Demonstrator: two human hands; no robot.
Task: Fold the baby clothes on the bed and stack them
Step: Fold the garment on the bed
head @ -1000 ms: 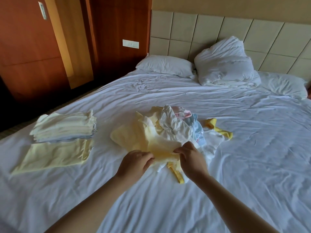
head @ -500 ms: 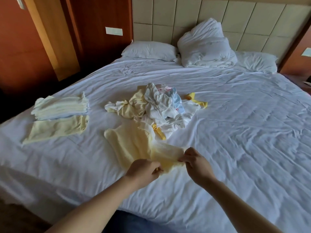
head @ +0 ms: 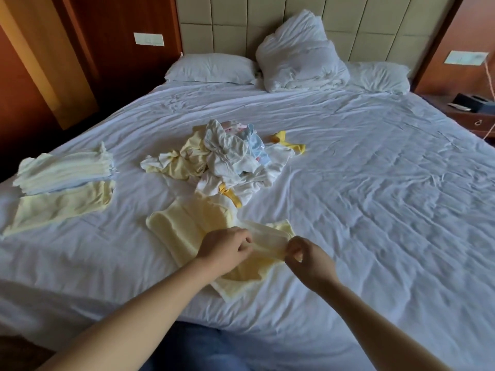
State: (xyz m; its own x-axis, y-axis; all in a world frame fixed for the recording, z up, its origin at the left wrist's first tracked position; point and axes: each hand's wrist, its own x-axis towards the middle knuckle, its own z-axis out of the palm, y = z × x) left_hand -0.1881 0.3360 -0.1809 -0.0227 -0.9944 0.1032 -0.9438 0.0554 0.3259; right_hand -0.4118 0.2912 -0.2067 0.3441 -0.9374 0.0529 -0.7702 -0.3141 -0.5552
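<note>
A pale yellow baby garment (head: 184, 228) lies on the white bed (head: 375, 210) near its front edge. My left hand (head: 225, 246) and my right hand (head: 308, 254) each pinch a stretch of its edge, held taut between them. Behind it sits a loose pile of unfolded baby clothes (head: 225, 156) in white, yellow and light blue. At the left stands a stack of folded clothes (head: 64, 170), with a folded yellow piece (head: 61, 204) lying flat in front of it.
Pillows (head: 211, 68) and a bunched duvet (head: 297, 54) lie against the padded headboard. A wooden nightstand (head: 471, 111) with small items stands at the right. Wooden wall panels run along the left. The bed's front edge is just below my arms.
The yellow garment was pulled out of the pile toward the bed's front edge and now lies apart from it. My hands moved apart along its edge. The camera tilted down.
</note>
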